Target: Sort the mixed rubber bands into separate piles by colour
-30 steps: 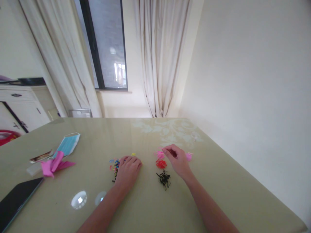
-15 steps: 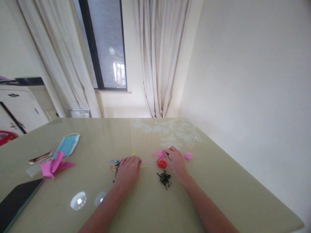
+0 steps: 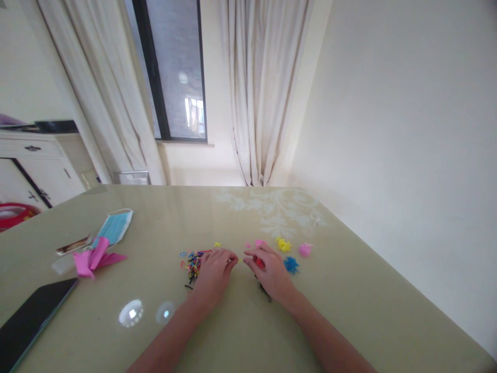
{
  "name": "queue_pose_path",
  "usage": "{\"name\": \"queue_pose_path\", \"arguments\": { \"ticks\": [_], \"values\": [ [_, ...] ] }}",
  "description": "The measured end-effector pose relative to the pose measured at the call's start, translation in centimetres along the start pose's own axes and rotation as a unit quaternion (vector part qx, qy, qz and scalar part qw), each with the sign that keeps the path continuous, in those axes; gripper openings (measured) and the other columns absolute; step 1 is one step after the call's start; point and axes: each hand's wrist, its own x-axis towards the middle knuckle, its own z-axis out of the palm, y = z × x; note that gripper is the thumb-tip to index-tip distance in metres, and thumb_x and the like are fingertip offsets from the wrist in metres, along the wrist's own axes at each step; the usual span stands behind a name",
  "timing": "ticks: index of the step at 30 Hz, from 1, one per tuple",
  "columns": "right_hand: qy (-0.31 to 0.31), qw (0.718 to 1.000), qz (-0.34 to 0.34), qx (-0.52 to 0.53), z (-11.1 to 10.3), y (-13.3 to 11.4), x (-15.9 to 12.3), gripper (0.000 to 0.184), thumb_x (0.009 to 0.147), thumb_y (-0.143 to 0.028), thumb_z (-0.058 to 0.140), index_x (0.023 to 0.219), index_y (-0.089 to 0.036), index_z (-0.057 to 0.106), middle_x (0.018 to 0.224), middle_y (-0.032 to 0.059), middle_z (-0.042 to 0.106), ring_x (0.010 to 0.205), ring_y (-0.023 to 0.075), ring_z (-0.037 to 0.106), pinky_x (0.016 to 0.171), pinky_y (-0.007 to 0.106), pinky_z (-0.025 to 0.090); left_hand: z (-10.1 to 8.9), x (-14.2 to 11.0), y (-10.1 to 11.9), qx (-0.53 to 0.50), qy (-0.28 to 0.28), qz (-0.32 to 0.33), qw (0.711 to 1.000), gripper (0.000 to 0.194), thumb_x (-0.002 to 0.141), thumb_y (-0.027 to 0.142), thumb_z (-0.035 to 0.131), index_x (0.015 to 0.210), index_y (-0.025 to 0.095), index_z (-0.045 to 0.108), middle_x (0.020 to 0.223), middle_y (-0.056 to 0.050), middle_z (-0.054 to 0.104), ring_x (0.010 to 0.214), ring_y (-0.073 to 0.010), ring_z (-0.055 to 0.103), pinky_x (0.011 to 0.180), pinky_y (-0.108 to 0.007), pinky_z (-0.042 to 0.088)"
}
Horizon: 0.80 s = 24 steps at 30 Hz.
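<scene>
5 single-colour piles on your side of the table (image 3: 349,316) by the right hand (image 3: 245,257): pink pile (image 3: 260,242) beyond it, yellow pile (image 3: 283,244) and blue pile (image 3: 291,264) to its right, red pile (image 3: 260,262) and black pile (image 3: 265,295) partly hidden by it. Gaps look useful: colours stay unmixed. Mixed pile (image 3: 192,265) sits left, partly covered by your left hand (image 3: 235,259), back up; probably keeps loose bits from scattering. Its fingertips bunch together; can't tell if they grip the yellow bit (image 3: 239,261) right beside them. Right thumb and index are slightly parted, nothing visibly gripped. Tips face each other, which suits a short hand-to-hand pass.
</scene>
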Motion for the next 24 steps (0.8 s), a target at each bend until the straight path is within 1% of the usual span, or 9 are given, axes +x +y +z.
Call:
{"name": "queue_pose_path", "arguments": {
  "ticks": [3,6,8,10,13,17,20,22,24],
  "values": [
    [-0.013,0.998,0.013,0.057,-0.1,-0.6,0.1,0.021,0.097,-0.038,0.068,0.094,-0.021,0.079,0.076,0.0024,0.069,0.071,0.0176,0.061,0.067,0.029,0.047,-0.1,-0.3,0.6,-0.105,0.014,-0.002,0.994,0.026,0.103,0.036,0.049,0.099,0.023,0.071,0.101,-0.005,0.076,0.098,-0.0241,0.067,0.092,-0.04,0.045],
    [0.002,0.992,0.04,0.122,-0.8,-1.0,0.4,0.027,0.095,-0.043,0.069,0.083,-0.021,0.08,0.069,0.0011,0.066,0.064,0.0155,0.055,0.06,0.028,0.042,-0.2,-0.4,0.5,-0.141,0.016,-0.006,0.99,0.03,0.103,0.041,0.048,0.106,0.023,0.072,0.106,-0.006,0.077,0.099,-0.0243,0.068,0.094,-0.041,0.047],
    [0.021,0.976,0.071,0.204,-1.6,-0.9,0.7,0.031,0.091,-0.049,0.071,0.082,-0.021,0.081,0.068,0.001,0.066,0.062,0.0152,0.054,0.058,0.028,0.042,-0.3,-0.3,0.1,-0.111,0.027,-0.013,0.993,0.031,0.102,0.042,0.05,0.117,0.024,0.071,0.114,-0.007,0.076,0.105,-0.0256,0.067,0.098,-0.043,0.046],
    [0.046,0.953,0.1,0.283,-2.8,-0.7,0.9,0.032,0.087,-0.052,0.074,0.083,-0.021,0.082,0.071,0.0014,0.066,0.063,0.0157,0.056,0.059,0.028,0.044,-0.3,-0.2,-0.6,-0.031,0.045,-0.021,0.998,0.032,0.101,0.04,0.053,0.125,0.026,0.069,0.124,-0.008,0.075,0.115,-0.0287,0.065,0.103,-0.047,0.043],
    [0.085,0.933,0.096,0.337,-4.6,-0.4,0.9,0.028,0.088,-0.049,0.074,0.086,-0.022,0.084,0.074,0.002,0.067,0.069,0.0164,0.058,0.064,0.029,0.046,0.0,-0.2,-1.7,0.09,0.052,-0.025,0.994,0.031,0.099,0.033,0.056,0.127,0.028,0.069,0.137,-0.01,0.069,0.127,-0.0326,0.059,0.109,-0.053,0.036],
    [0.109,0.928,0.062,0.351,-5.9,-0.2,0.6,0.029,0.092,-0.048,0.07,0.09,-0.023,0.084,0.074,0.0021,0.064,0.069,0.0164,0.057,0.066,0.03,0.046,0.3,-0.4,-2.1,0.16,0.041,-0.038,0.985,0.034,0.099,0.032,0.055,0.129,0.026,0.068,0.145,-0.013,0.064,0.131,-0.0349,0.056,0.113,-0.059,0.03],
    [0.118,0.934,0.074,0.33,-6.3,0.9,0.9,0.034,0.094,-0.051,0.066,0.093,-0.022,0.083,0.073,0.0026,0.064,0.069,0.0171,0.057,0.064,0.03,0.045,-0.3,0.0,-2.0,0.171,0.034,-0.065,0.982,0.032,0.099,0.034,0.054,0.125,0.027,0.071,0.14,-0.013,0.067,0.129,-0.0352,0.057,0.112,-0.059,0.03],
    [0.146,0.945,0.095,0.278,-6.4,2.2,1.3,0.036,0.095,-0.051,0.062,0.094,-0.021,0.082,0.074,0.0032,0.066,0.07,0.0183,0.058,0.064,0.03,0.045,-1.0,0.9,-2.2,0.172,0.013,-0.091,0.981,0.031,0.099,0.032,0.051,0.119,0.027,0.074,0.133,-0.013,0.071,0.125,-0.0345,0.06,0.11,-0.058,0.032],
    [0.182,0.958,0.112,0.189,-6.4,3.9,1.7,0.037,0.095,-0.048,0.059,0.094,-0.019,0.081,0.076,0.0049,0.069,0.073,0.0201,0.06,0.067,0.031,0.046,-1.9,2.3,-2.7,0.182,-0.035,-0.121,0.975,0.032,0.097,0.026,0.049,0.111,0.025,0.077,0.124,-0.014,0.075,0.119,-0.0347,0.063,0.108,-0.057,0.034]
  ]
}}
